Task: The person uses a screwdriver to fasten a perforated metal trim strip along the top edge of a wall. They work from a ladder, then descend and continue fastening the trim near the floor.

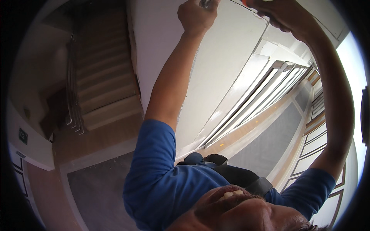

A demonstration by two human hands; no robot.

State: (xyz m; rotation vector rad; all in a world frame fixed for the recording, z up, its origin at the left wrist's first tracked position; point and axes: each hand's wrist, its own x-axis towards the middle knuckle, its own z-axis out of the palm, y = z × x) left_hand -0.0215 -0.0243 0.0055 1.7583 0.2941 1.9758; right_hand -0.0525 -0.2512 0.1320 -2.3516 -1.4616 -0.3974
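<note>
Both my arms reach up to the top of the head view, beside a white wall [219,69] with thin dark seams. My left hand [197,16] is closed around a small grey, metallic-looking thing [205,3], mostly cut off by the upper edge. Further right, my right hand [284,15] has its fingers curled close to the seam in the wall. By its fingertips shows a bit of a bright orange thing [244,2]; the rest of it lies outside the picture, so its kind is unclear.
On the left, a dim staircase [104,77] runs beside a metal handrail [73,84]. Grey floor with pale borders [262,142] lies far below. Barred metal frames [246,104] stand along the wall's right side. A green sign [23,136] hangs at far left.
</note>
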